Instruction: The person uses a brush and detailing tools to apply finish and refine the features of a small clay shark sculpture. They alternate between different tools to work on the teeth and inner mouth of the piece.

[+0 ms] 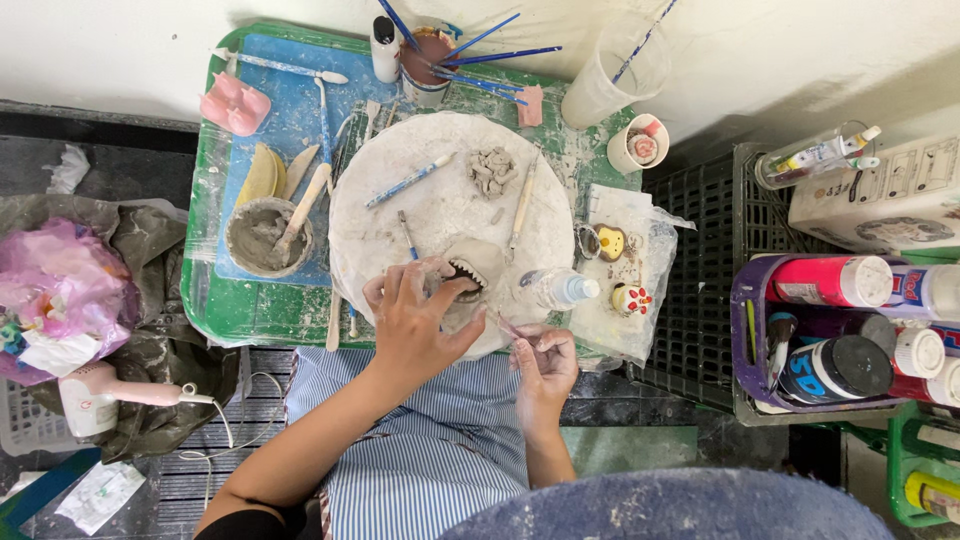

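My left hand (415, 318) rests on a grey clay piece with a toothed mouth (470, 265), fingers curled around its near side. The piece sits at the near edge of a round white clay-smeared board (440, 170) on a green tray (215, 300). My right hand (545, 358) pinches a thin pinkish modelling tool (503, 322) whose tip points at the clay piece. A lump of rough clay bits (492, 170) lies on the far part of the board. Blue-handled tools (408, 181) and a wooden stick (523, 205) lie on the board.
A bowl of grey slip (262, 238) with a stick stands left of the board. A small spray bottle (560, 289), painted figurines (610, 242), cups of brushes (430, 60), a pink hair dryer (95, 395), and paint bottles in a purple bin (850, 330) surround the tray.
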